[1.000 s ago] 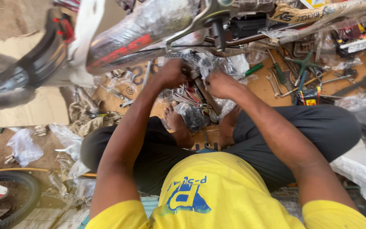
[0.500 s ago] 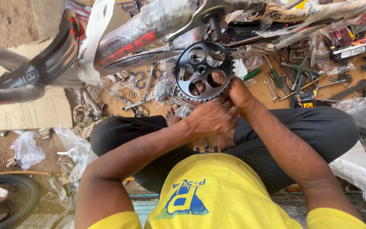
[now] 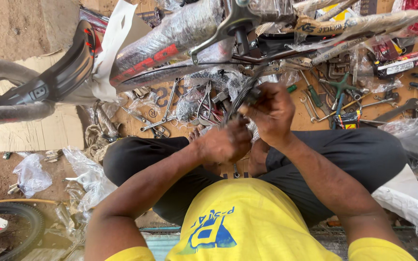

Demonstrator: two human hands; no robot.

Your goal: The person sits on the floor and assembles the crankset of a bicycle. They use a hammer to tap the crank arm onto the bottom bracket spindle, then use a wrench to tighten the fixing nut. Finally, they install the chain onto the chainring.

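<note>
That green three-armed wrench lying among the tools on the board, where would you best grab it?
Take the three-armed wrench at its hub, from above. It lies flat on the board, its arms spreading from the centre, so the hub balances it. A long arm runs down toward a small black and yellow tool, and other spanners crowd the left, so a sideways approach looks cramped.

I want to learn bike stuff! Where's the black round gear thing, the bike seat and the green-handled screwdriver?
chainring (image 3: 240, 99), head view, dark toothed rim.
saddle (image 3: 68, 67), head view, black top.
screwdriver (image 3: 291, 89), head view, green handle.
</note>
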